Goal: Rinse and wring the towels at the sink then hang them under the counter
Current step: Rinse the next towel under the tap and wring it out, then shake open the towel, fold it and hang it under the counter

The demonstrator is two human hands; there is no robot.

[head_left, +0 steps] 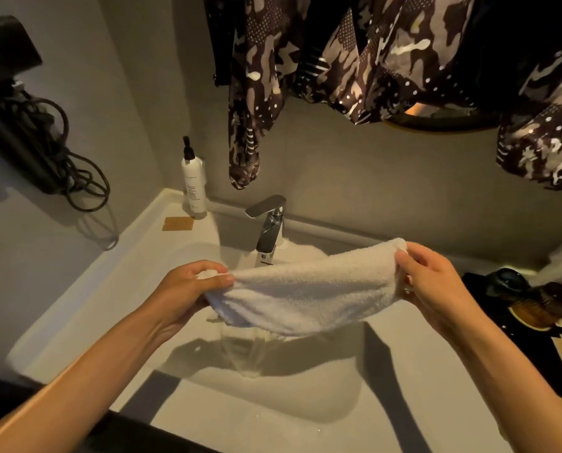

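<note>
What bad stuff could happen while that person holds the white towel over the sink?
1. The towel is only pinched at its two ends by the left hand and right hand, so a wet end might slip into the sink.
2. Wringing it here may splash water toward the dark items at the right edge.
3. An elbow swing could knock the pump bottle beside the faucet.
</note>
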